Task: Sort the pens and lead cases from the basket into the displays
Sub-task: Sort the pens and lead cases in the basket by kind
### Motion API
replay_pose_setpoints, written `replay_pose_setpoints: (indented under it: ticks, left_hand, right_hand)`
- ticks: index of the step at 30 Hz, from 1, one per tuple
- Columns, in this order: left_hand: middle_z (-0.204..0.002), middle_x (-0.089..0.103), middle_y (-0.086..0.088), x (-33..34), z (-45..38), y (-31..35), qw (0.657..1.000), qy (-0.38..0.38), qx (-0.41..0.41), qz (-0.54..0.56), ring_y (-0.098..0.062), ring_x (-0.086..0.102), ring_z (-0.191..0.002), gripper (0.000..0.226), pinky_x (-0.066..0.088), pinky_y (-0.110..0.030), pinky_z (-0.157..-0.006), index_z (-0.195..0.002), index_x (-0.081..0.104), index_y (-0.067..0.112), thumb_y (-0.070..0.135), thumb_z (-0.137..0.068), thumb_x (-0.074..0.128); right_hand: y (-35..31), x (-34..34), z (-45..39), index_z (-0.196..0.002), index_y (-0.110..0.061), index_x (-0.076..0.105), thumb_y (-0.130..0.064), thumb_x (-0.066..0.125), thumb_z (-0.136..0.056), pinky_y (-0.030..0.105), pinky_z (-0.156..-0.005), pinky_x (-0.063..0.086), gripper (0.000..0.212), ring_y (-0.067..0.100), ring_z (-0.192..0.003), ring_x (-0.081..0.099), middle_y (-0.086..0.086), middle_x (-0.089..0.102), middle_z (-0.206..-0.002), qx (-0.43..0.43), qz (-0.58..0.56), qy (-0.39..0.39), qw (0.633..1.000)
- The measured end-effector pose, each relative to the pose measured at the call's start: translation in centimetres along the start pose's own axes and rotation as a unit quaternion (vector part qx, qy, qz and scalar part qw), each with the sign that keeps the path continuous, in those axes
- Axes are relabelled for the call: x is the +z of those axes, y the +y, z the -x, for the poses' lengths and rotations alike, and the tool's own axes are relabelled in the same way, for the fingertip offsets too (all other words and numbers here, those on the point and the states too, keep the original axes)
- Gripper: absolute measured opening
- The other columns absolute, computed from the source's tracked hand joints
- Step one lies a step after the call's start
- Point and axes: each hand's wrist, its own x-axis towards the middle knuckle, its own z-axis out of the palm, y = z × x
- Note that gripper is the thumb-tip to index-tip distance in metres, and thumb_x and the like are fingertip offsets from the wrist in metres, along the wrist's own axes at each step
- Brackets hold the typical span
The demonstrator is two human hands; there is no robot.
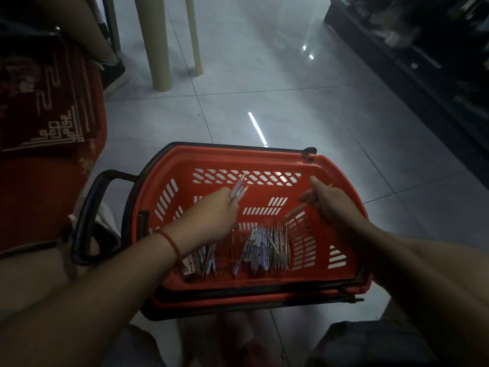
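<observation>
A red plastic basket with slotted walls stands on the floor in front of me. Several pens lie in a heap on its near floor, with more pens and small lead cases at the near left. My left hand, a red string bracelet on its wrist, grips a few pink and white pens whose tips stick up and away. My right hand hovers over the right side of the basket and pinches a thin brown pen; the hand is motion-blurred.
The basket's black handle folds out to the left. A red patterned cloth and another person's arm fill the left edge. Beige stool legs stand behind on grey floor tiles. Dark shelving runs along the right.
</observation>
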Motion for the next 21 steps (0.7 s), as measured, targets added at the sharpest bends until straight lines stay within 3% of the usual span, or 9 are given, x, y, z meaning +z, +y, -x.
replay_pose_setpoints:
  ticks: [2, 4, 7, 10, 12, 14, 17, 19, 21]
  left_hand:
    - [-0.074, 0.052, 0.005, 0.7, -0.6, -1.2, 0.996, 0.012, 0.018, -0.089, -0.011, 0.05, -0.058, 0.012, 0.031, -0.026, -0.045, -0.103, 0.047, 0.017, 0.027, -0.104, 0.04]
    - [-0.073, 0.052, 0.004, 1.6, -1.0, -2.6, 0.987, 0.016, 0.043, -0.151, -0.011, 0.05, -0.059, 0.012, 0.029, -0.026, -0.046, -0.103, 0.047, 0.018, 0.027, -0.103, 0.039]
    - [-0.077, 0.051, 0.009, 2.7, -0.9, -4.8, 0.976, -0.006, 0.066, -0.208, -0.007, 0.05, -0.063, 0.012, 0.03, -0.024, -0.048, -0.111, 0.047, 0.021, 0.026, -0.103, 0.039]
    - [-0.095, 0.06, 0.007, 3.4, -0.5, -6.4, 0.966, -0.033, 0.071, -0.247, -0.011, 0.056, -0.075, 0.022, 0.041, -0.026, -0.06, -0.121, 0.048, 0.024, 0.023, -0.101, 0.04]
    - [-0.103, 0.064, 0.004, 4.0, -0.6, -6.7, 0.96, -0.026, 0.083, -0.267, -0.015, 0.06, -0.083, 0.025, 0.047, -0.03, -0.068, -0.121, 0.05, 0.025, 0.021, -0.098, 0.041]
    - [-0.101, 0.065, 0.003, 4.5, -0.9, -6.7, 0.959, -0.025, 0.093, -0.267, -0.016, 0.062, -0.083, 0.023, 0.05, -0.032, -0.072, -0.118, 0.05, 0.026, 0.02, -0.097, 0.042]
    - [-0.1, 0.064, 0.004, 4.9, -1.5, -6.7, 0.961, -0.035, 0.097, -0.257, -0.016, 0.062, -0.082, 0.023, 0.054, -0.035, -0.072, -0.117, 0.051, 0.025, 0.018, -0.096, 0.044]
    - [-0.1, 0.064, 0.003, 5.1, -1.7, -6.7, 0.96, -0.045, 0.088, -0.261, -0.018, 0.062, -0.084, 0.023, 0.055, -0.036, -0.071, -0.117, 0.051, 0.025, 0.017, -0.096, 0.044]
    - [-0.1, 0.065, 0.003, 5.3, -1.9, -6.7, 0.96, -0.054, 0.084, -0.263, -0.019, 0.063, -0.084, 0.022, 0.054, -0.036, -0.07, -0.117, 0.049, 0.026, 0.019, -0.097, 0.044]
  right_hand:
    - [1.7, -0.6, -1.3, -0.095, -0.016, 0.07, -0.036, 0.044, -0.105, 0.021, -0.058, 0.048, 0.034, 0.011, -0.07, 0.064, 0.007, 0.07, -0.087, 0.022, -0.008, -0.003, 1.0]
    - [3.1, -1.1, -2.6, -0.103, -0.013, 0.069, -0.02, 0.056, -0.099, 0.02, -0.053, 0.051, 0.015, 0.011, -0.064, 0.063, 0.011, 0.069, -0.089, 0.069, -0.078, -0.033, 0.994]
    - [4.8, -0.6, -4.4, -0.115, -0.009, 0.067, -0.01, 0.06, -0.096, 0.034, -0.083, 0.06, 0.02, 0.025, -0.096, 0.072, 0.014, 0.072, -0.108, 0.19, -0.123, -0.1, 0.969]
    - [5.9, 1.5, -5.8, -0.113, -0.003, 0.067, -0.011, 0.057, -0.098, 0.035, -0.085, 0.058, 0.02, 0.026, -0.101, 0.071, 0.015, 0.072, -0.112, 0.258, -0.071, -0.17, 0.948]
    - [6.7, 3.3, -7.1, -0.103, -0.001, 0.066, -0.009, 0.058, -0.097, 0.032, -0.078, 0.057, 0.013, 0.025, -0.091, 0.07, 0.015, 0.072, -0.101, 0.253, -0.019, -0.169, 0.952]
    - [7.9, 5.2, -8.5, -0.091, -0.002, 0.063, -0.01, 0.059, -0.097, 0.025, -0.062, 0.053, 0.01, 0.018, -0.073, 0.064, 0.011, 0.066, -0.086, 0.221, 0.022, -0.15, 0.963]
    - [10.8, 7.9, -11.0, -0.089, -0.007, 0.063, -0.018, 0.065, -0.094, 0.014, -0.04, 0.037, 0.013, 0.008, -0.055, 0.053, 0.002, 0.059, -0.073, 0.138, 0.193, -0.132, 0.962]
    - [12.5, 9.2, -12.0, -0.102, -0.005, 0.066, -0.018, 0.066, -0.094, 0.016, -0.04, 0.035, 0.016, 0.009, -0.058, 0.056, 0.0, 0.06, -0.074, 0.116, 0.29, -0.139, 0.94]
    - [13.7, 10.2, -12.9, -0.117, -0.002, 0.063, -0.017, 0.061, -0.096, 0.019, -0.053, 0.043, 0.026, 0.02, -0.077, 0.064, 0.007, 0.065, -0.089, 0.107, 0.32, -0.163, 0.927]
